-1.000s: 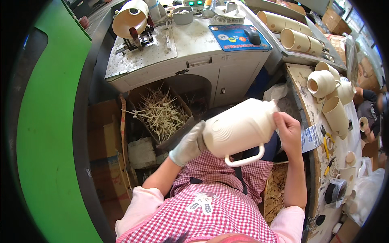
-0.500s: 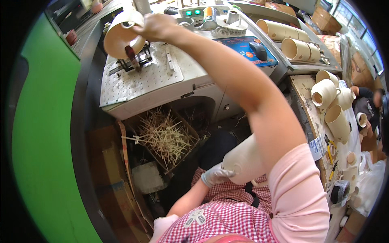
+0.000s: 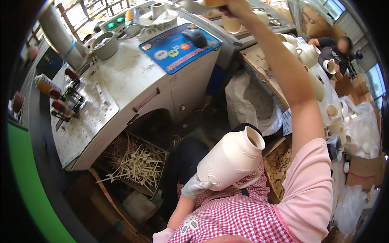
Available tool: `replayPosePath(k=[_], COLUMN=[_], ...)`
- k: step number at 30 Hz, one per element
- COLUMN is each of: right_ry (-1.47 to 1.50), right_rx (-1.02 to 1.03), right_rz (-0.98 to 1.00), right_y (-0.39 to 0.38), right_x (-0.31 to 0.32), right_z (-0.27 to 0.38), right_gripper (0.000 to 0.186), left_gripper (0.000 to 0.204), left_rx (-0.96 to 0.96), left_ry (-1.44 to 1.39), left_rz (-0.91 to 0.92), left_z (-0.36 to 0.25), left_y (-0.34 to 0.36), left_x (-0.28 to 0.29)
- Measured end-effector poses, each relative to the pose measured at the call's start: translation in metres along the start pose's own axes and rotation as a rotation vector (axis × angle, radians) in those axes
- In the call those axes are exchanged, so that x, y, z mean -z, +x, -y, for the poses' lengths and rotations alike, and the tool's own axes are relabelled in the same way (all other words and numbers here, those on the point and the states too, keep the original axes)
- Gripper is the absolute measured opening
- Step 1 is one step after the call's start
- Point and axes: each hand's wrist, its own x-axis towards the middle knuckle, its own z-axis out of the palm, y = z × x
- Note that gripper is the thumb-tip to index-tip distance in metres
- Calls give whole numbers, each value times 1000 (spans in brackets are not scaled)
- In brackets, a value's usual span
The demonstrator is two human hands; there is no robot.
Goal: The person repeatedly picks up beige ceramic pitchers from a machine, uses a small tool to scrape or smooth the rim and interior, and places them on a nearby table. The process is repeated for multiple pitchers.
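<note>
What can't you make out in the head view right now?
All in the head view:
Right hand: blurred and partly cut off by the top edge; its grip is unclear.
Pale piece beside it: mostly beyond the top edge.
Left hand: palm side hidden by the cream jug.
Cream vessels on the bench: partly hidden by the right forearm.

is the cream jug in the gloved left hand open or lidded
Open: the cream jug in the gloved left hand has no lid; its uncovered mouth shows the inside.
</note>
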Motion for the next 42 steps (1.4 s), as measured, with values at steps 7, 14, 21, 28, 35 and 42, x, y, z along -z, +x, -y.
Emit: replayPosePath(k=[7, 14, 21, 28, 35, 42], right_ry=[-340, -842, -658, -1002, -769, -84], right_rx=[-95, -126, -242, -125, 233, -441], right_rz=[-293, -369, -564, -305, -201, 435], right_y=[19, 69, 102, 98, -71, -447], right_x=[111, 118, 63, 47, 67, 225], right_z=[-97, -154, -214, -216, -96, -129], right_gripper=[31, 38, 56, 59, 60, 31], left_gripper=[97, 96, 93, 94, 103, 80], left_rx=[71, 83, 273, 283, 78, -186], left_ry=[-25, -7, -114, -24, 183, 222], left_rz=[-78, -179, -273, -265, -272, -388], left_z=[-1, -12, -27, -27, 0, 25], left_y=[17, 19, 29, 32, 31, 17], left_x=[-2, -19, -38, -38, -16, -46])
